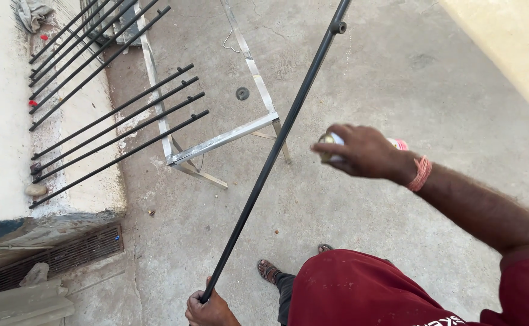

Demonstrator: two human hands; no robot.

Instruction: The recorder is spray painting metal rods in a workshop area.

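Head view: your left hand (211, 311) is clamped on the low end of the black rod (273, 151); your right hand (364, 151) grips a spray can (332, 147) just right of the rod (nozzle hidden). The rod could swing; spray would then miss.

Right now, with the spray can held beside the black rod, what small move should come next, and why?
Probably move the right hand with the spray can slightly closer to the black rod: the can sits just right of the rod, which the left hand holds up by its lower end.
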